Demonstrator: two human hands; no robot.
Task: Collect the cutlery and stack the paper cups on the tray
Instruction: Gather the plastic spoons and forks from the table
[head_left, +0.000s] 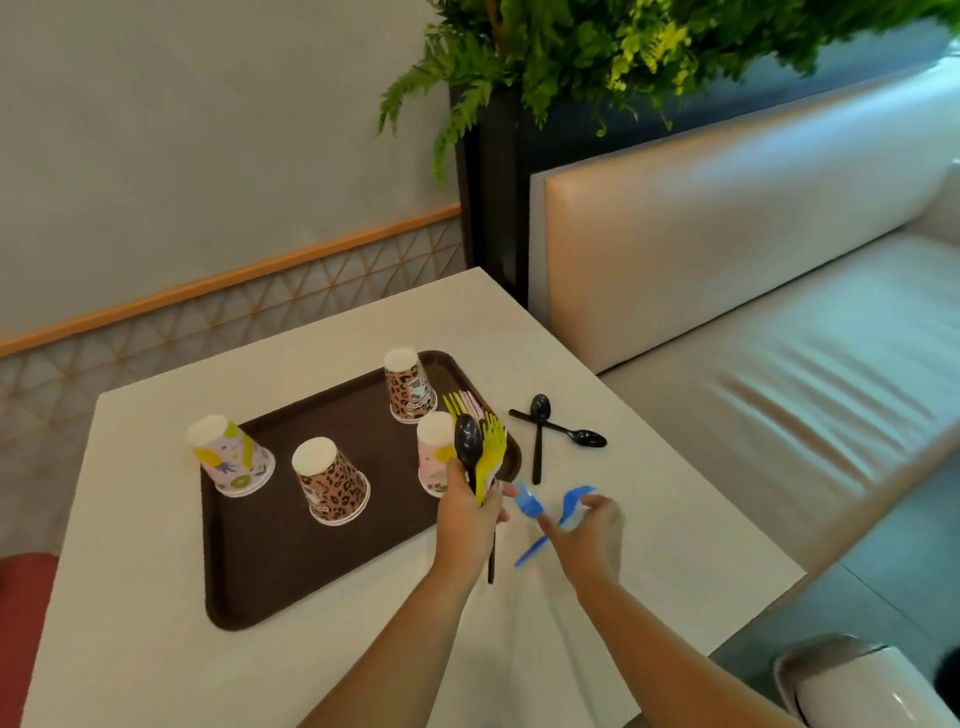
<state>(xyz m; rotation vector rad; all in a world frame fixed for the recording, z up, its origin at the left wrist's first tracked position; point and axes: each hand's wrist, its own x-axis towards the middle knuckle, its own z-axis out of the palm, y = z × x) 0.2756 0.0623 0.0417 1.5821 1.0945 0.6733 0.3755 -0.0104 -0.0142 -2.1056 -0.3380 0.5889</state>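
1. Two hands are at work near the front of the counter (649, 519): the cutlery-gathering step is judged to be in hand, with no cups yet stacked.
2. A bundle of cutlery (480, 452), a black spoon and yellow forks, is gripped upright by the left hand (467, 512), heads toward 12 o'clock.
3. At 3 o'clock of it, the right hand (584, 530) is spread half wide over two blue forks (545, 514); whether they are pinched cannot be told. Their long axes run roughly from 7 to 1 o'clock.
4. Next, a pinch on the blue handles is judged to be called for, then a transfer into the bundle.
5. Farther off, two black spoons (550, 431) lie crossed on the counter.
6. Four inverted paper cups (332, 480) stand apart on the brown tray (260, 571).
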